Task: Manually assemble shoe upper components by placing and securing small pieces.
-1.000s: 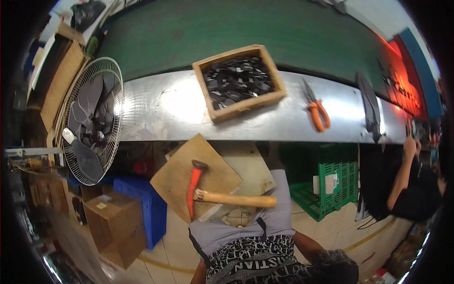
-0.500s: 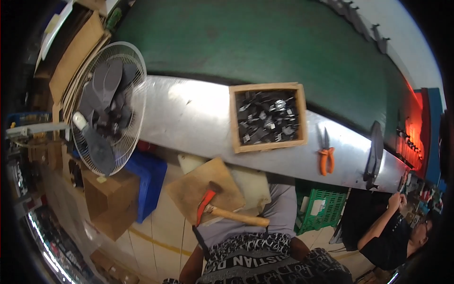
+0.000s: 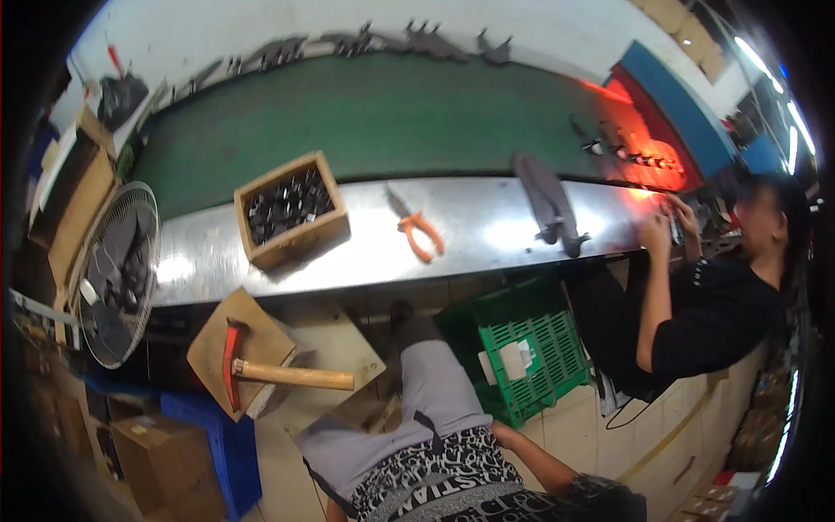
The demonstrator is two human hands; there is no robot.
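Note:
My right hand (image 3: pixel 502 433) is low beside my right thigh, its fingers hidden against the trousers. Of my left arm only a bit of skin shows at the lower edge; the hand is out of sight. A hammer (image 3: pixel 300 375) with a red-and-dark head and wooden handle lies on a worn wooden board (image 3: pixel 209 346), left of my knees. On the metal ledge (image 3: pixel 470 261) ahead are orange-handled pliers (image 3: pixel 421 237), jaws pointing away. To their left stands a wooden box (image 3: pixel 304 246) full of small black and metal parts. Two long dark grey pieces (image 3: pixel 545 196) lie farther right.
Behind the ledge runs a green conveyor belt (image 3: pixel 365 130) toward a red-glowing opening (image 3: pixel 648 130). A co-worker (image 3: pixel 722 291) sits at right, hands raised over the ledge. A green crate (image 3: pixel 544 383) stands by my right leg. At left are a round wire basket (image 3: pixel 152 296), a blue bin (image 3: pixel 230 470) and a cardboard box (image 3: pixel 165 461).
My view has swung right and up, so the ledge and its tools sit farther left. More of the co-worker and the red-glowing opening shows. Hammer, pliers and box stay where they lay.

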